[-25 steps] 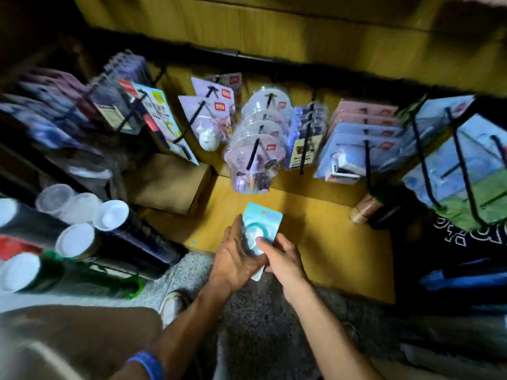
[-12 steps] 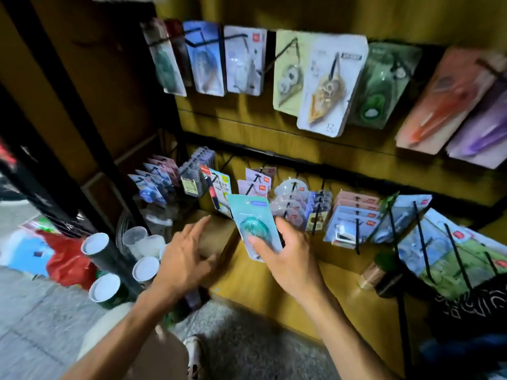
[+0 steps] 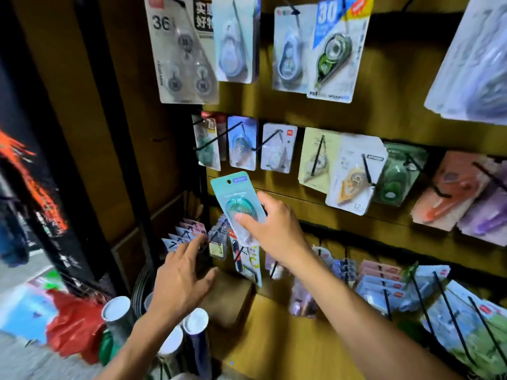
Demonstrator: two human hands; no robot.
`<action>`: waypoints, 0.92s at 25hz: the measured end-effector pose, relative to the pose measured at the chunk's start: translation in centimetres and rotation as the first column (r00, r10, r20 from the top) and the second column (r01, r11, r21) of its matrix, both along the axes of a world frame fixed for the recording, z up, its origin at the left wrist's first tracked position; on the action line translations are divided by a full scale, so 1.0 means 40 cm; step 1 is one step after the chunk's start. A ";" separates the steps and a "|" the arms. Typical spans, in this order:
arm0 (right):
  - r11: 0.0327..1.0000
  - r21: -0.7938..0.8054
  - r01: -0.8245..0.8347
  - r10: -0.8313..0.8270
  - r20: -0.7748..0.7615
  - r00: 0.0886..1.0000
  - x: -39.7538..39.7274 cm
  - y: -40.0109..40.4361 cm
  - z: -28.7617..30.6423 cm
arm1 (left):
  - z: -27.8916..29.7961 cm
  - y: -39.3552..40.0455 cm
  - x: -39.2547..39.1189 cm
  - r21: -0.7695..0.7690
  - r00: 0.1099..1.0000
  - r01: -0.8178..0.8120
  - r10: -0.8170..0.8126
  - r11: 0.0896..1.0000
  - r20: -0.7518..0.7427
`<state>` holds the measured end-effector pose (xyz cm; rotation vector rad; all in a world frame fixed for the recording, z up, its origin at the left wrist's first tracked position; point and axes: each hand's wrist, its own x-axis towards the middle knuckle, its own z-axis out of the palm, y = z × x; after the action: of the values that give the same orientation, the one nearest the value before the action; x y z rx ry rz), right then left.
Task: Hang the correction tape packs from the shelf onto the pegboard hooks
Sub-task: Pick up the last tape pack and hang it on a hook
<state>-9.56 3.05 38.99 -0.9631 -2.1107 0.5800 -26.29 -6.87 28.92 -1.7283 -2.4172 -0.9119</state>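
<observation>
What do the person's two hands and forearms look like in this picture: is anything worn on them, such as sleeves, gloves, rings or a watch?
Both the left hand and the right hand are bare: no gloves, and no rings show on the visible fingers. Both forearms are uncovered as far as the frame shows, with no sleeve edge, and no watch or band is visible at either wrist.

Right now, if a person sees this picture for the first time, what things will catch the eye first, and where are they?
First, the right hand at centre, holding a teal correction tape pack up toward the pegboard, just under the middle row of hanging packs. Next, the open left hand lower down, reaching toward the small packs on the bottom hooks. At the far left, a blurred bright orange streak stands out against the dark.
</observation>
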 end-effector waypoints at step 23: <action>0.931 -0.308 -0.195 0.048 -0.426 0.903 -0.248 -0.003 0.072 | -0.003 -0.023 -0.124 -0.058 0.998 -0.059 0.058 0.997 -0.019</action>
<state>-19.48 2.92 41.87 -0.8035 -1.7234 1.1448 -31.26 -7.79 28.79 -1.6663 -2.4935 -0.8244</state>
